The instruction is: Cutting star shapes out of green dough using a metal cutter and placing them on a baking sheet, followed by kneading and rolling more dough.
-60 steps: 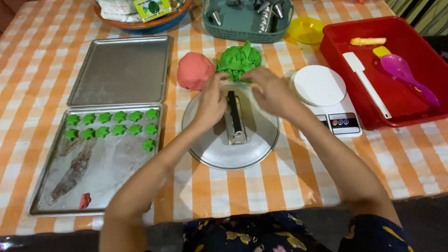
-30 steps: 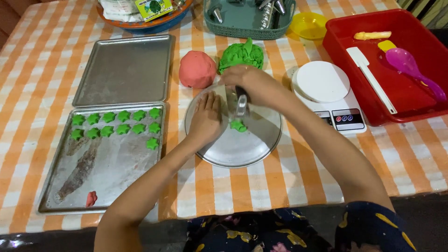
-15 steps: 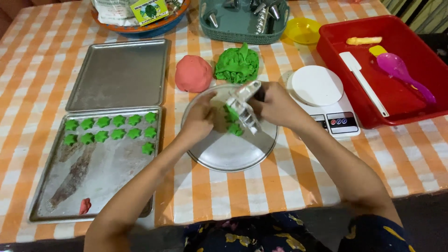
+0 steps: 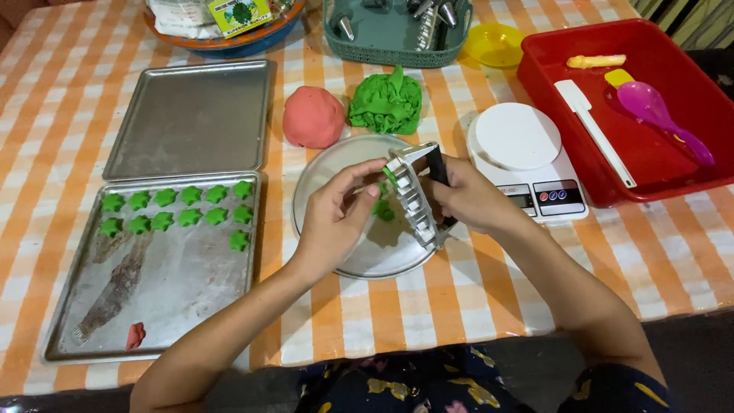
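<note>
Fingers [image 4: 359,180] on silvery toothed metal press [image 4: 417,197]; green dough [image 4: 390,176] inside

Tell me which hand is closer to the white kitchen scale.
Right. The right hand, gripping the metal cutter, sits just beside the white kitchen scale, at its left edge. The left hand is farther off, over the round metal plate on the cutter's other side.

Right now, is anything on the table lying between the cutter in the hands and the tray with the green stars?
Nothing visible does. The right hand holds the cutter over the round plate, and the left hand touches its edge. Between the plate and the tray lies only bare checked cloth.
</note>
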